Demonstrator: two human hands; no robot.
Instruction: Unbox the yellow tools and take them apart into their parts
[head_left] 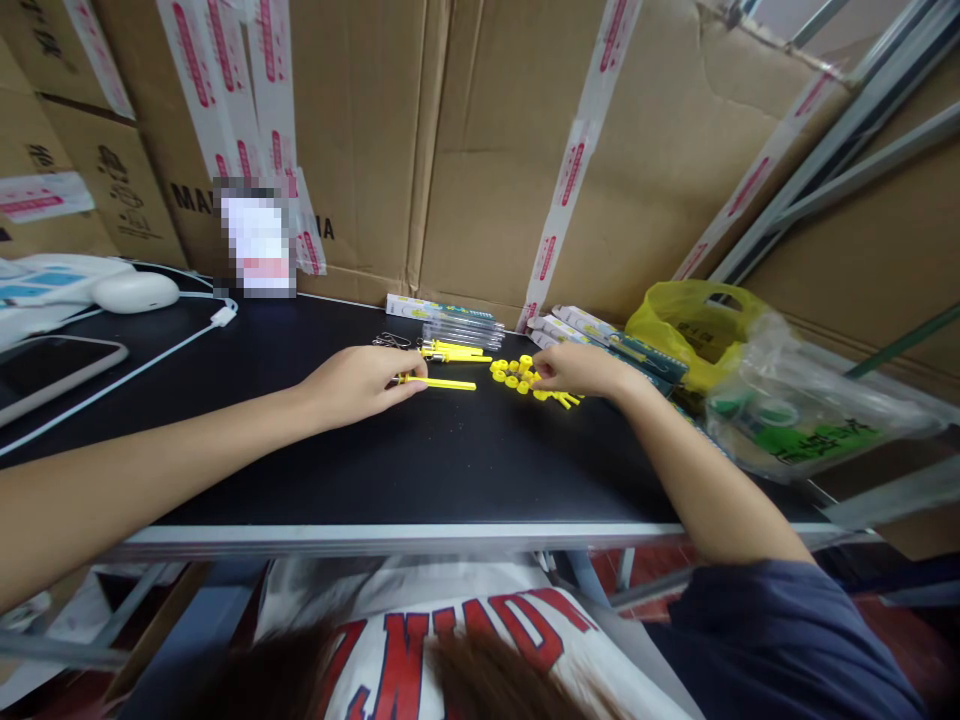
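My left hand (360, 382) pinches a slim yellow rod (450, 384), which points right over the black table. A dark, thin end of the rod shows at the fingers. Just beyond lie several similar yellow rods (457, 352) and a row of clear tubes (463, 333). My right hand (574, 370) is at a cluster of small yellow ring-like caps (513, 375), its fingers bent together. Whatever those fingertips hold, if anything, is hidden. Small yellow forked pieces (568, 399) lie just below that hand. Small metal wire pieces (394, 341) rest beyond my left hand.
A slim printed box (427, 307) lies at the back, and more such boxes (592, 330) are at the right. Beside them are a yellow plastic bag (694, 325) and a clear bag (795, 430). A phone (60, 375) and white cable (150, 370) occupy the left. Cardboard (495, 150) walls the back.
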